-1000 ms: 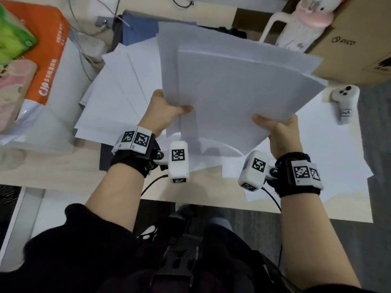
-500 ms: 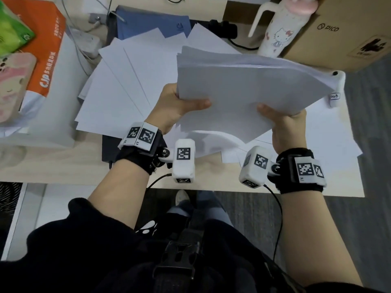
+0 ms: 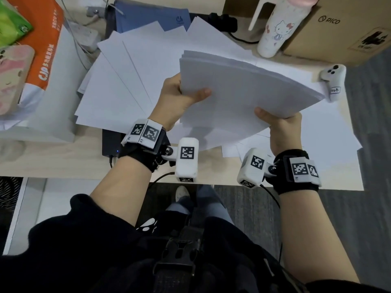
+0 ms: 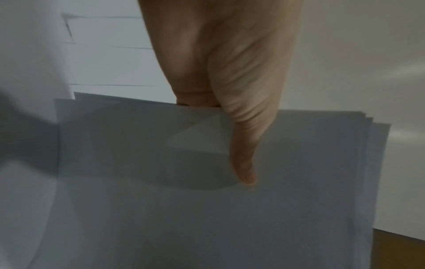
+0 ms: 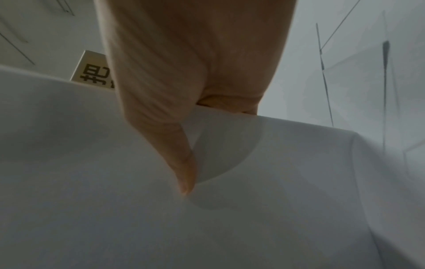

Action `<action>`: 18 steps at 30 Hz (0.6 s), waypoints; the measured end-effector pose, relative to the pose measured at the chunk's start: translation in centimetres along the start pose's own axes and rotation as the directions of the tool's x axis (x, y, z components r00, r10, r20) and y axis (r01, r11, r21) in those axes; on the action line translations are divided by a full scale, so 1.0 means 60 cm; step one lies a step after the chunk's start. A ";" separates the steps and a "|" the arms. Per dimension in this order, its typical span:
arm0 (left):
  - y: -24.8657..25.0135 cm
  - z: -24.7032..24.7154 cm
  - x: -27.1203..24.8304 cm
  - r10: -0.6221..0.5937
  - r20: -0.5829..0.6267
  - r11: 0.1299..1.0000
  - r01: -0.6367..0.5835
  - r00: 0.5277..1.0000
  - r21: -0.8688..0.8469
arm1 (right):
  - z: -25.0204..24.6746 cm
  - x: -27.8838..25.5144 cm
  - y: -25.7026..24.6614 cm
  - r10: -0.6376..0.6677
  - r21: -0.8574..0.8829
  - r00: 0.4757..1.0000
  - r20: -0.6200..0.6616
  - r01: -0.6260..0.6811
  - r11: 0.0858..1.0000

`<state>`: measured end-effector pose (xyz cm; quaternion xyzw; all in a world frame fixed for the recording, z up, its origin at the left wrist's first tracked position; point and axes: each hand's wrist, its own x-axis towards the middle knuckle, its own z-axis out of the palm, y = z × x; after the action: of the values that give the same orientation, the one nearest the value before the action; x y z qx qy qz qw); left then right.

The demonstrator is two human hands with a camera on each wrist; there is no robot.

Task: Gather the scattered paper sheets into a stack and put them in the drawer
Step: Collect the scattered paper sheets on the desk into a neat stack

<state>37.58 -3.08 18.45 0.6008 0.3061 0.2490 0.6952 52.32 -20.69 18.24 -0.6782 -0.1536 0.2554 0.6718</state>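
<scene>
Paper stack [image 3: 243, 96] between left hand [image 3: 175, 100] and right hand [image 3: 283, 130] (thumbs on top).

— Hidden under the paper stack [image 3: 243, 98]? Fingers of both the left hand [image 3: 175, 100] and the right hand [image 3: 283, 130].

— Cut off up top: the bottle [image 3: 279, 24], the cardboard box [image 3: 342, 28]. Drawer nowhere to be made out.

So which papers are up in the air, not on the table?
The stack pinched between left hand and right hand. The other sheets lie fanned flat on the table.
</scene>
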 end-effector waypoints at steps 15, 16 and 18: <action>0.010 0.006 0.006 0.015 -0.032 0.999 -0.016 0.999 -0.028 | -0.014 0.008 -0.010 0.025 -0.046 0.997 0.072 -0.022 0.999; 0.010 0.005 0.007 0.009 -0.028 1.000 -0.009 1.000 -0.026 | -0.017 0.009 -0.008 0.041 -0.064 0.995 0.086 -0.035 0.997; 0.013 0.010 0.011 -0.002 -0.011 1.000 0.002 1.000 -0.002 | -0.016 0.011 -0.006 0.035 -0.065 0.994 0.100 -0.028 0.997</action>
<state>38.47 -2.89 19.20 0.5985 0.3102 0.2518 0.6944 53.44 -21.10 18.48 -0.6877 -0.1847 0.2950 0.6372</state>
